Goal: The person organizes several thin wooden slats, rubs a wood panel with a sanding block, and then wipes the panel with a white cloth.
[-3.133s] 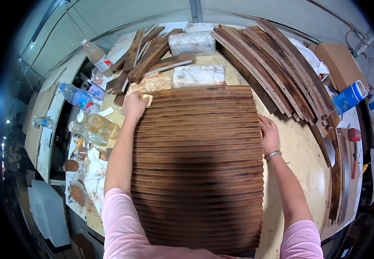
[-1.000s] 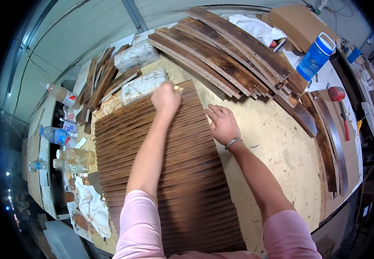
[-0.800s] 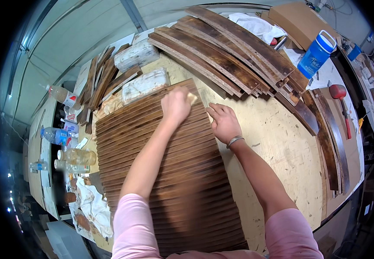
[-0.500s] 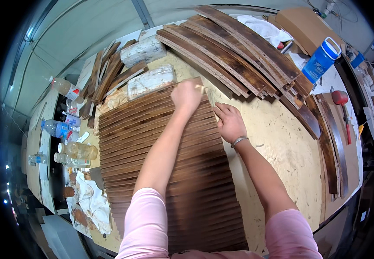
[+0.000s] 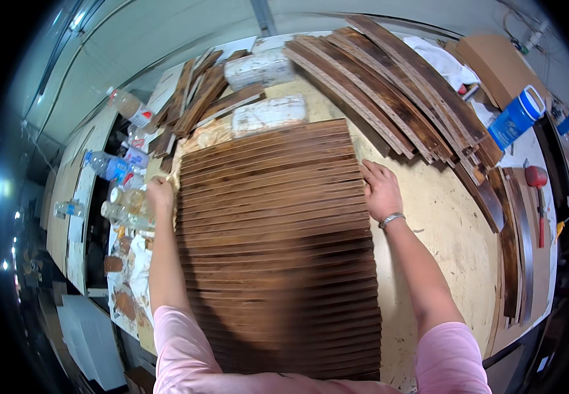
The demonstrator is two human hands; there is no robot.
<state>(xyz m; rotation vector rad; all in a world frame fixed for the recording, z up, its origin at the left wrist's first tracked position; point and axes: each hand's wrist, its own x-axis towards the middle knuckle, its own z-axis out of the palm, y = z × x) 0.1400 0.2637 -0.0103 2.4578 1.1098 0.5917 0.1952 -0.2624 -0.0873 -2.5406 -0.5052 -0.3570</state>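
Note:
Brown wooden strips (image 5: 271, 197) lie side by side in a broad ribbed panel on the worktable (image 5: 438, 243). Past the panel's left edge, close to some bottles, is my left hand (image 5: 161, 192), its fingers curled. A pale bit shows beside those fingers, too unclear to name. My right hand (image 5: 381, 190), a metal band at its wrist, rests at the right edge of the panel with its fingers stretched and touching the strip ends.
Plastic bottles (image 5: 127, 199) and a stained white cloth (image 5: 141, 269) line the left. Wrapped white blocks (image 5: 269, 113) sit beyond the panel. Long dark planks (image 5: 389, 85) are stacked at the far right, near a blue jug (image 5: 515, 119) and a red-headed mallet (image 5: 536, 176).
My left hand has swept from the panel's far right corner across to beyond its left edge. The right hand stays at the right edge. The whole view has shifted slightly.

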